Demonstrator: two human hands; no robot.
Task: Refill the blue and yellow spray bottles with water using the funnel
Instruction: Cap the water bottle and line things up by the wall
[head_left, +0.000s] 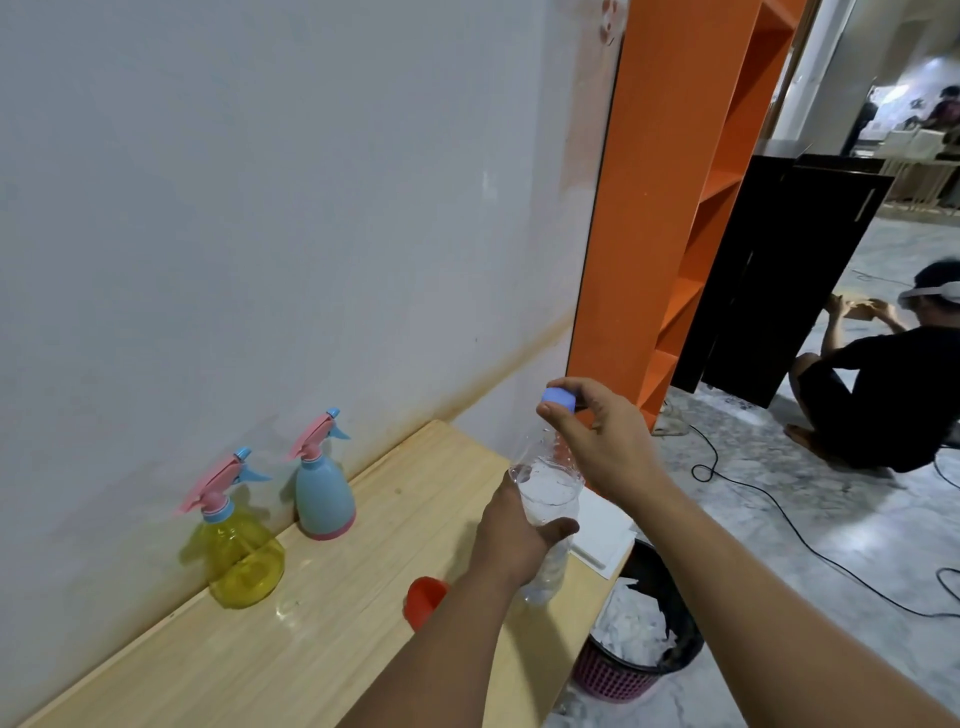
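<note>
A yellow spray bottle (242, 558) and a blue spray bottle (324, 498), both with pink trigger heads screwed on, stand near the wall on the wooden table (322, 644). My left hand (511, 540) grips a clear plastic water bottle (548, 499) around its middle, held above the table. My right hand (597, 441) pinches the bottle's blue cap (559, 399) at the neck; whether the cap is still on the neck I cannot tell. A red funnel (425, 597) lies on the table, partly hidden behind my left forearm.
White paper (605, 535) lies at the table's right end. A pink and black bin (636, 654) with crumpled paper sits on the floor beside the table. An orange shelf (670, 234) rises behind. A person (878, 395) crouches on the floor at right, with cables (779, 514) running nearby.
</note>
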